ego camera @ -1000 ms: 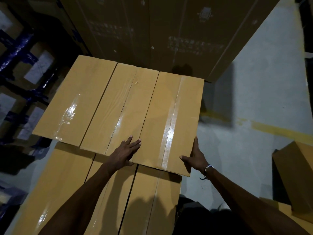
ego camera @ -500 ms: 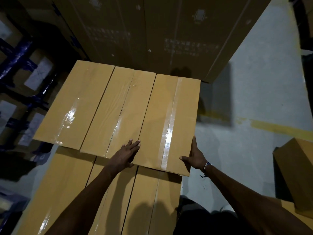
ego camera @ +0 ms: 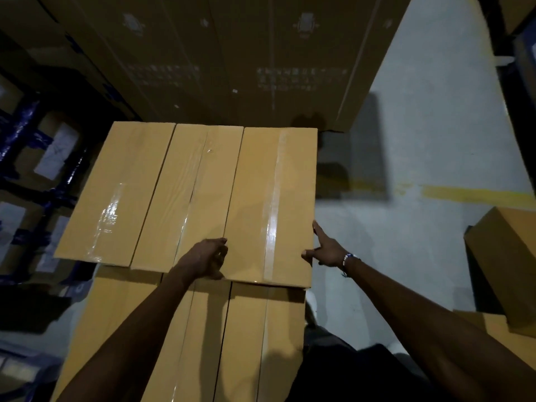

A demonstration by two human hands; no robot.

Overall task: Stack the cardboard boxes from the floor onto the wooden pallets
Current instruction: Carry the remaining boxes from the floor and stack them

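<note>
The rightmost cardboard box [ego camera: 272,204] lay atop the stack, flush beside two others (tape glinting along its top). The left hand [ego camera: 204,258] gripped its near-left corner, fingers [ego camera: 222,242] curled over the edge; the right hand [ego camera: 326,250] pressed straight, released fingers against its right side.
</note>
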